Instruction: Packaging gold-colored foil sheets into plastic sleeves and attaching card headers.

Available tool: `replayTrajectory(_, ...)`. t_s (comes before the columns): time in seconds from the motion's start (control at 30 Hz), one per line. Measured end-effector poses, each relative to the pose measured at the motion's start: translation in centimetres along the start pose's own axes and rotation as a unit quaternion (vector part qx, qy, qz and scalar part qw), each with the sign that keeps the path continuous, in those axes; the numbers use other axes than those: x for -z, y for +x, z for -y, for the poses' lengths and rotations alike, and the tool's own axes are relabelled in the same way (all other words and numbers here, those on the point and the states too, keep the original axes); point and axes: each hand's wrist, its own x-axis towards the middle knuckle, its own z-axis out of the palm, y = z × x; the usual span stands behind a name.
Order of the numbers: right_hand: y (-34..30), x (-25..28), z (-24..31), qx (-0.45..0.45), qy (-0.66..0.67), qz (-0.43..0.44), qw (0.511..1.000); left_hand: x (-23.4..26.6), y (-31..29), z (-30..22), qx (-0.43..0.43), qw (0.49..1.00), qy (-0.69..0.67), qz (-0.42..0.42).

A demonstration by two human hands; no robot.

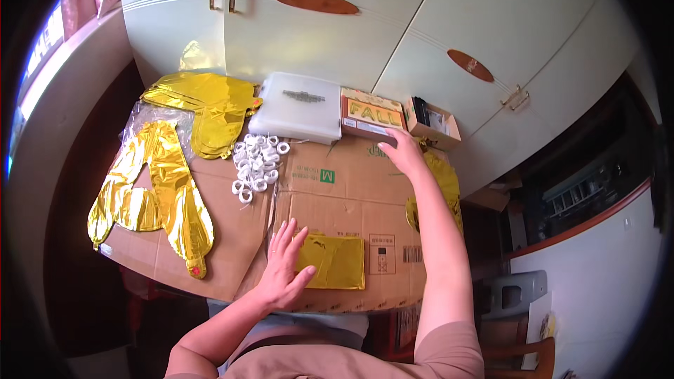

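My left hand (284, 267) is open, fingers spread, at the left edge of a flat folded gold foil sheet (337, 263) near the front of the cardboard. Out at the far right, my right hand (405, 154) reaches to the front edge of a printed yellow and brown box (372, 109). Its thumb stands apart from the fingers and nothing shows between them; whether it touches the box I cannot tell. Right of that forearm lies more crumpled gold foil (444, 182), partly hidden by the arm.
Shiny gold foil balloons, uninflated (151, 189) and stacked (203, 102), lie on the left. Several white ribbon rolls (256, 163) are piled beside a stack of clear plastic bags (295, 105). An open small box (433, 123) holds dark items. Pale cabinets (302, 35) stand behind the cardboard-covered table (316, 200).
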Motion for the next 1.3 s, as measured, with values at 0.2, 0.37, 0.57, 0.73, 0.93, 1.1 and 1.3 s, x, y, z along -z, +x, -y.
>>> replayTrajectory(0.2, 6.6, -1.8, 0.8, 0.029, -0.201, -0.051, 0.978, 3.7, 2.3, 0.9, 0.011, 0.995, -0.078, -0.064)
replayTrajectory(0.37, 6.6, -2.8, 0.1, 0.088, -0.209, -0.008, 0.974, 5.1, 3.8, 2.4, -0.015, 0.995, -0.044, -0.089)
replayTrajectory(0.57, 6.0, -2.6, -1.8, 0.142, -0.132, -0.070, 0.979, 5.0, 5.9, 3.2, -0.071, 0.997, 0.003, -0.044)
replayTrajectory(0.73, 6.6, -0.5, -0.9, 0.063, -0.112, -0.215, 0.968, 5.2, 7.5, 3.1, -0.081, 0.995, -0.014, -0.056)
replayTrajectory(0.93, 2.7, 3.3, 3.5, 0.071, 0.138, -0.430, 0.889, 7.0, 12.1, 3.0, -0.055, 0.992, -0.059, -0.096)
replayTrajectory(1.1, -6.6, 3.3, 10.6, 0.027, 0.518, -0.243, 0.820, 8.7, 14.3, 3.1, 0.039, 0.933, -0.335, -0.129)
replayTrajectory(1.3, -17.0, -1.8, 16.8, -0.039, 0.656, -0.070, 0.751, 12.3, 5.5, -1.0, 0.048, 0.770, -0.636, 0.030)
